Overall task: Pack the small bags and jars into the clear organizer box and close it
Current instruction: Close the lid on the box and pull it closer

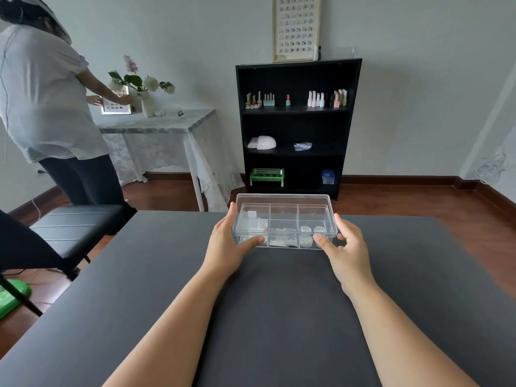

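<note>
The clear organizer box (284,208) stands on the far part of the dark grey table (268,303), its lid down on top. Through the walls I see small bags (258,224) in the left compartments and small jars (312,229) in the right ones. My left hand (229,241) grips the box's left end, thumb on the front wall and fingers up its side. My right hand (340,244) holds the right end, with the thumb tip touching the front right corner and the fingers curled beside the wall.
A black bookshelf (297,127) with nail polish bottles stands behind the table. A person in a white shirt (42,101) stands at the left by a cloth-covered side table (167,127) with a flower vase. A black padded bench (75,227) sits at the table's left.
</note>
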{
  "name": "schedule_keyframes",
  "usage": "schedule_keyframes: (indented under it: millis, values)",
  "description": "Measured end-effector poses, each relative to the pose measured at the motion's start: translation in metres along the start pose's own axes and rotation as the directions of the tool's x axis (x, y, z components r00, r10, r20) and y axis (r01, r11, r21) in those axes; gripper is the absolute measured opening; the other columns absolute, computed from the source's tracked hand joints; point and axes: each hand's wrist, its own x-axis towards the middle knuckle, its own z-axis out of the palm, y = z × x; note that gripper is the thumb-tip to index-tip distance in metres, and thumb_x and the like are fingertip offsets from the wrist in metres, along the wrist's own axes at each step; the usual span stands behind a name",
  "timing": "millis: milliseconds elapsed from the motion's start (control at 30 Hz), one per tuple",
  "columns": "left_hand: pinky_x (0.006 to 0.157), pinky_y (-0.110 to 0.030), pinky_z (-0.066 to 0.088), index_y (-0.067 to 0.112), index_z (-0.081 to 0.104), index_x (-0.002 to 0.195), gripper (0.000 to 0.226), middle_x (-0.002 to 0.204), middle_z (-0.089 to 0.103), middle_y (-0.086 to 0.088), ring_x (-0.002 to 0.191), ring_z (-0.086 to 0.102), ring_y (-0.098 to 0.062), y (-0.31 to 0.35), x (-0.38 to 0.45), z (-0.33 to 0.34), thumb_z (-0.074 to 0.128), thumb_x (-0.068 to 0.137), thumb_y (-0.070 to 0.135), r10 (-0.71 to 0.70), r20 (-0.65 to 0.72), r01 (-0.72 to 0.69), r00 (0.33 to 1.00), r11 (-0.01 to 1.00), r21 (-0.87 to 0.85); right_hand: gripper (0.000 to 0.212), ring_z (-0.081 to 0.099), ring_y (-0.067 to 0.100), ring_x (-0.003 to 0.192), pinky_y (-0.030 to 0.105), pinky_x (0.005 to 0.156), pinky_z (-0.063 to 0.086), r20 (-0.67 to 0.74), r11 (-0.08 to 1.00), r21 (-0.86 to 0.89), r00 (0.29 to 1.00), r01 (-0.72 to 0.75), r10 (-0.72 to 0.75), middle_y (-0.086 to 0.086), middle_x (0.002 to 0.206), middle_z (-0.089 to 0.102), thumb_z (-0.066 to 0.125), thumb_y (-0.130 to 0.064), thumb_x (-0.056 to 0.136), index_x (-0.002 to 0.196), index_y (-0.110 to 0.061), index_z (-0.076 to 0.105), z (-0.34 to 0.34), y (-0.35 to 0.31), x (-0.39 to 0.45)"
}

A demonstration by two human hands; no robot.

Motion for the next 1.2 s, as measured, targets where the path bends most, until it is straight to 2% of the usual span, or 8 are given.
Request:
schedule_keyframes:
  millis: [467, 567, 633, 667, 800, 933, 1033, 1200]
  values:
    - [0.095, -0.028, 0.033, 0.043, 0.017, 0.148, 0.105, 0.151, 0.037, 0.008, 0.132, 0.039, -0.017, -0.011, 0.019, 0.006, 0.068, 0.062, 0.073, -0.084, 0.081, 0.084, 0.993, 0.996, -0.004, 0.068, 0.05, 0.007, 0.106, 0.012, 0.07, 0.038, -0.039, 0.996, -0.091, 0.999, -0.023, 0.019, -0.015, 0.122, 0.048, 0.075, -0.043, 0.079, 0.14, -0.027, 0.049, 0.002, 0.01, 0.01]
    - [0.078, -0.007, 0.034, 0.043, 0.018, 0.149, 0.106, 0.122, 0.047, 0.029, 0.094, 0.049, 0.009, -0.01, 0.018, 0.005, 0.068, 0.061, 0.074, -0.086, 0.07, 0.086, 0.994, 0.996, 0.005, 0.068, 0.052, 0.007, 0.104, 0.011, 0.07, 0.038, -0.036, 0.996, -0.08, 0.999, -0.026, 0.023, -0.014, 0.123, 0.05, 0.075, -0.042, 0.079, 0.14, -0.026, 0.049, 0.002, 0.01, 0.01]
    - [0.062, -0.005, 0.034, 0.043, 0.019, 0.148, 0.105, 0.09, 0.042, 0.035, 0.073, 0.046, 0.012, -0.009, 0.017, 0.004, 0.068, 0.061, 0.074, -0.092, 0.051, 0.091, 0.994, 0.996, 0.013, 0.069, 0.052, 0.007, 0.104, 0.012, 0.07, 0.039, -0.037, 0.996, -0.083, 0.999, -0.029, 0.026, -0.014, 0.123, 0.05, 0.075, -0.042, 0.079, 0.14, -0.025, 0.049, 0.002, 0.01, 0.01]
    - [0.062, -0.006, 0.034, 0.043, 0.02, 0.148, 0.105, 0.086, 0.041, 0.035, 0.073, 0.046, 0.011, -0.009, 0.017, 0.004, 0.069, 0.061, 0.074, -0.093, 0.047, 0.092, 0.995, 0.996, 0.012, 0.069, 0.052, 0.007, 0.104, 0.012, 0.07, 0.039, -0.036, 0.996, -0.085, 0.999, -0.029, 0.026, -0.013, 0.123, 0.05, 0.075, -0.042, 0.079, 0.14, -0.025, 0.049, 0.002, 0.01, 0.009]
    - [0.094, -0.019, 0.033, 0.043, 0.023, 0.147, 0.105, 0.131, 0.039, 0.031, 0.119, 0.037, 0.004, -0.012, 0.016, 0.005, 0.072, 0.06, 0.072, -0.078, 0.068, 0.081, 0.995, 0.996, -0.047, 0.069, 0.052, 0.006, 0.102, 0.011, 0.07, 0.039, -0.029, 0.995, -0.096, 0.999, -0.031, 0.029, -0.014, 0.123, 0.049, 0.074, -0.042, 0.079, 0.141, -0.025, 0.048, 0.001, 0.01, 0.009]
    - [0.101, -0.029, 0.033, 0.041, 0.023, 0.148, 0.105, 0.147, 0.039, 0.015, 0.137, 0.035, -0.015, -0.014, 0.018, 0.006, 0.074, 0.06, 0.069, -0.088, 0.073, 0.091, 0.993, 0.995, -0.043, 0.069, 0.052, 0.006, 0.103, 0.012, 0.069, 0.039, -0.021, 0.992, -0.123, 0.999, -0.033, 0.031, -0.014, 0.124, 0.049, 0.073, -0.042, 0.08, 0.142, -0.026, 0.046, 0.002, 0.01, 0.009]
    - [0.098, -0.026, 0.035, 0.042, 0.023, 0.147, 0.105, 0.147, 0.039, 0.015, 0.131, 0.042, -0.013, -0.013, 0.017, 0.006, 0.073, 0.059, 0.071, -0.082, 0.074, 0.085, 0.994, 0.996, -0.029, 0.069, 0.052, 0.008, 0.103, 0.013, 0.07, 0.04, -0.022, 0.991, -0.131, 0.999, -0.029, 0.027, -0.013, 0.123, 0.049, 0.073, -0.042, 0.081, 0.142, -0.025, 0.046, 0.002, 0.01, 0.009]
    - [0.072, -0.005, 0.034, 0.043, 0.023, 0.147, 0.108, 0.121, 0.045, 0.029, 0.086, 0.049, 0.011, -0.007, 0.017, 0.004, 0.067, 0.055, 0.078, -0.095, 0.068, 0.096, 0.993, 0.995, -0.015, 0.069, 0.054, 0.008, 0.096, 0.01, 0.066, 0.039, -0.031, 0.988, -0.152, 0.999, -0.026, 0.022, -0.01, 0.12, 0.051, 0.072, -0.044, 0.081, 0.142, -0.025, 0.046, 0.003, 0.009, 0.01]
